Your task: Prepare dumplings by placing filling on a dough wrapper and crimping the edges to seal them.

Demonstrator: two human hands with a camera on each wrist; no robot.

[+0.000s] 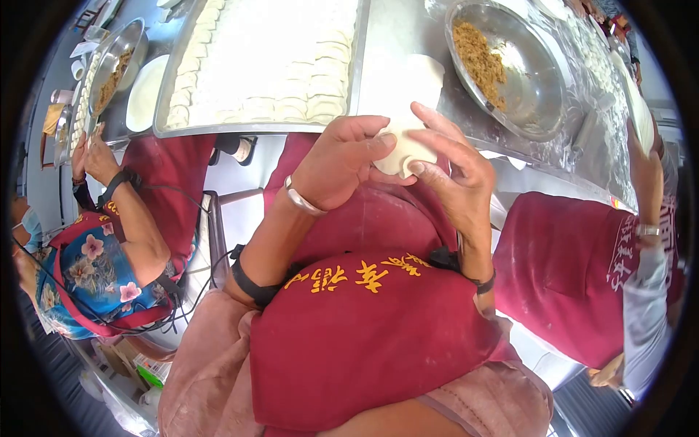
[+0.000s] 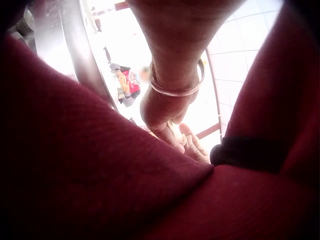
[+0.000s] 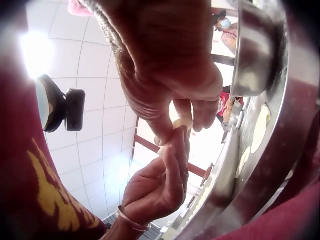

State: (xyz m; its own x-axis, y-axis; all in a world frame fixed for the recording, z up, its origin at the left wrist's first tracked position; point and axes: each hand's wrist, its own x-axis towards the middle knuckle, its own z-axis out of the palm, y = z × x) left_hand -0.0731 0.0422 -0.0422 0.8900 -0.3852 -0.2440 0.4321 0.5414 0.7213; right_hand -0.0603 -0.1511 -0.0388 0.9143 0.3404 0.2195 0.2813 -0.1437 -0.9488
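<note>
- Dough (image 1: 405,151): one pale piece, near right edge curled, between your hands at the table (image 1: 464,108).
- Your left hand (image 1: 346,160): gripping the dough, thumb on top.
- Your right hand (image 1: 460,166): pinching its right edge.
- Tray (image 1: 218,130): far left, dumplings (image 1: 328,95) in rows.
- Bowl (image 1: 531,80): far right, brown filling (image 1: 477,62) inside.

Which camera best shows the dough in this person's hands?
Head view: the dough shows broadly between the left hand and right hand. The right wrist view shows only slivers of it; in the left wrist view it's hard to make out.
</note>
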